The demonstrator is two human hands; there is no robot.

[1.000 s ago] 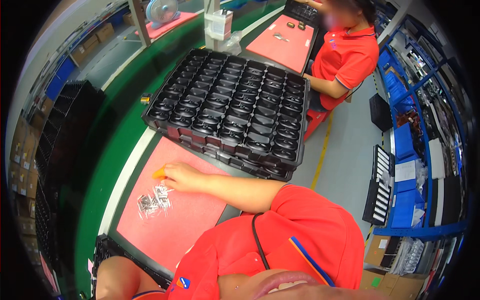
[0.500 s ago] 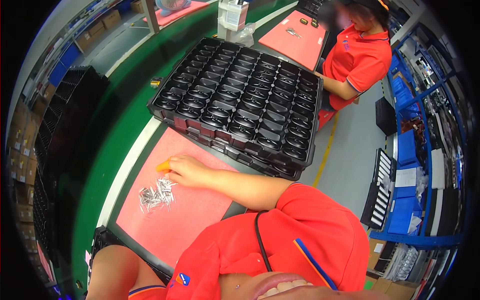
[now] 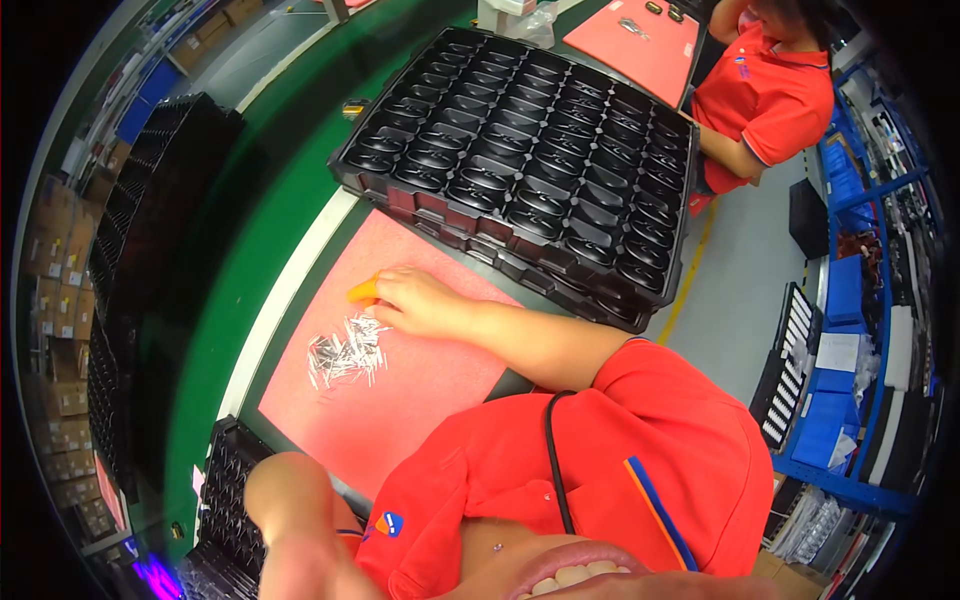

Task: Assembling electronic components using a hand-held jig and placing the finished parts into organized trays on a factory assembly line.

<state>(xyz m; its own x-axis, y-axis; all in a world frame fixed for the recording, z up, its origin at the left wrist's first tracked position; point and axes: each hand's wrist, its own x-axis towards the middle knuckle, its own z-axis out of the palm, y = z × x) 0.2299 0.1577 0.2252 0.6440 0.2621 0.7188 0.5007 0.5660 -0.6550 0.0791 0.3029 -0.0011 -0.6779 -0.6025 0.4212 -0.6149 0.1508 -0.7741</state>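
Observation:
My right hand [image 3: 415,300] lies on the pink mat [image 3: 430,395], beside a loose pile of thin silver metal pins [image 3: 347,352]. An orange finger cot [image 3: 363,291] covers one outstretched finger, with the thumb apart below it, near the pile's upper right edge. Nothing shows in its grasp. My left arm is bent at the lower left, and my left hand [image 3: 315,572] is raised close to the camera. It is blurred and cut off by the lower edge, so its fingers cannot be made out.
A stack of black compartment trays [image 3: 500,225] stands beyond the mat, dark oval parts in its pockets. Another black tray [image 3: 235,470] sits at lower left. A co-worker in a red shirt [image 3: 765,100] is at a further pink mat [image 3: 640,50]. Blue shelving [image 3: 850,485] lines the right.
The view has shifted, so the bench appears higher and further right. My left hand has come up into the lower edge. My right hand stays by the pins. The co-worker has raised an arm.

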